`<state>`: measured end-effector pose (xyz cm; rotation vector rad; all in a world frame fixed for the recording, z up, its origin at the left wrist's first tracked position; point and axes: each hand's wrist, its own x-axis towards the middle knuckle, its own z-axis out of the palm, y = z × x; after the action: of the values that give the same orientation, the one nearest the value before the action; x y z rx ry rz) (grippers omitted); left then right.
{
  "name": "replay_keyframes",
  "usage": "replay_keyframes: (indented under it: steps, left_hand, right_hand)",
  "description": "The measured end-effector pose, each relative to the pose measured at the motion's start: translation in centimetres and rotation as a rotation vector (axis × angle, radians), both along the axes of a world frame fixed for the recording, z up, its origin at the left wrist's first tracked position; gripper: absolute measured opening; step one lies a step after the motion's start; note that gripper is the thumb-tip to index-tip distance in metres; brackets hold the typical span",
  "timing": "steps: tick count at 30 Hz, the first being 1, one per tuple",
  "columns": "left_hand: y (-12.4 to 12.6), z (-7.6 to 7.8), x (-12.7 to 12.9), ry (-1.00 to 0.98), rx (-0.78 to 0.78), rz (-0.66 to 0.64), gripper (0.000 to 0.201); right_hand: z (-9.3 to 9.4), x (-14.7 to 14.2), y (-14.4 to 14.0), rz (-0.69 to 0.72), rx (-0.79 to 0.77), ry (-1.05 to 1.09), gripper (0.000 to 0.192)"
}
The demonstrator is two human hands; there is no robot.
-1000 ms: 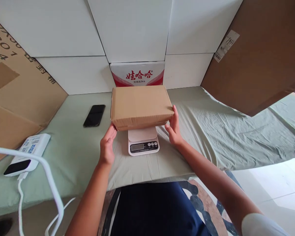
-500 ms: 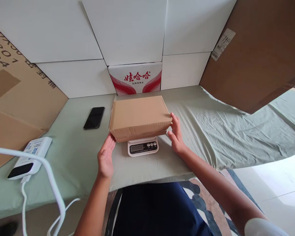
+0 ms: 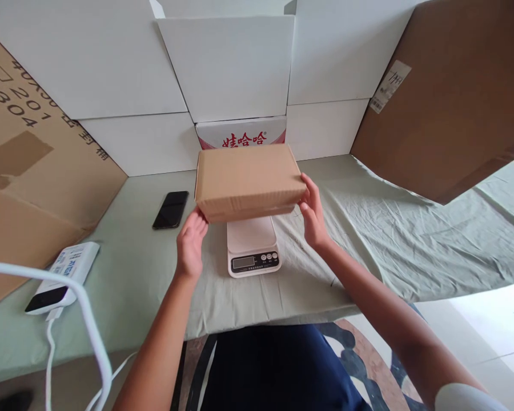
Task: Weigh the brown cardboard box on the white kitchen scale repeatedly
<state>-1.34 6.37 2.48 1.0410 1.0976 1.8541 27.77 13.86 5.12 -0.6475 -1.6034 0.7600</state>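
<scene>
Left hand point(image 3: 191, 245) and right hand point(image 3: 313, 212), fingers spread, clamp the short ends of the cardboard box point(image 3: 247, 180), held clear above the scale point(image 3: 252, 245) (platform exposed). The scale sits near the table's point(image 3: 128, 274) front edge; the phone point(image 3: 170, 209) lies well apart toward the back left, with open cloth to the right.

Both arms bare, reaching fwd from lower frame, converging toward the box point(image 3: 248, 180). Left hand point(image 3: 191, 242) at box's near-left bottom corner: palm facing inward, fingers point(image 3: 199, 220) extended up, tips touching the box's lower edge, thumb side toward body. Right hand point(image 3: 314, 211) at box's right end: palm pressed flat vs. the side, fingers pointing up & slightly fwd, thumb at near edge. Wrists roughly straight, left forearm angled up-right, right forearm angled up-left w/ a white sleeve at upper arm. Hands well apart, one each side of box, holding it betw. them.
</scene>
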Motion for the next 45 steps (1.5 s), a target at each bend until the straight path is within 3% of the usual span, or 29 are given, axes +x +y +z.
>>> replay_keyframes:
  steps: [2, 4, 7, 10, 14, 23, 30, 37, 41, 45]
  left_hand:
    - [3.6, 0.8, -0.4, 0.009, -0.011, -0.026, 0.072]
    - [6.9, 0.8, -0.6, -0.009, -0.052, -0.028, 0.069]
    - [10.1, -0.6, -0.3, -0.071, -0.155, 0.019, 0.063]
    - [11.3, -2.4, 0.0, -0.105, -0.237, 0.031, 0.059]
    - [11.3, -3.3, -0.1, -0.081, -0.266, -0.002, 0.06]
    - [10.3, -3.0, -2.1, -0.021, -0.182, 0.088, 0.074]
    - [11.4, -3.7, -1.1, 0.0, -0.171, 0.005, 0.072]
    - [11.7, -3.7, -0.7, 0.003, -0.195, -0.015, 0.069]
    - [10.3, -2.4, -0.8, 0.033, -0.144, 0.027, 0.069]
    - [6.2, -0.8, -0.8, 0.09, -0.042, 0.068, 0.073]
  right_hand:
    - [0.7, -1.3, 3.1, 0.012, 0.006, 0.041, 0.07]
    - [0.1, -2.6, 6.1, 0.012, -0.017, 0.078, 0.075]
    - [-2.3, -3.7, 9.2, -0.036, -0.075, 0.077, 0.077]
    - [-4.6, -3.7, 10.3, -0.079, -0.123, 0.041, 0.076]
    - [-5.7, -3.2, 10.3, -0.064, -0.134, -0.001, 0.069]
    - [-5.9, -2.7, 10.4, -0.066, -0.192, 0.023, 0.078]
    - [-5.1, -2.9, 9.6, -0.033, -0.26, -0.016, 0.084]
    - [-4.7, -3.2, 9.3, 0.013, -0.223, -0.045, 0.088]
    - [-4.1, -3.1, 8.3, -0.01, -0.132, -0.072, 0.092]
    - [-3.0, -2.4, 5.8, -0.036, -0.03, -0.096, 0.093]
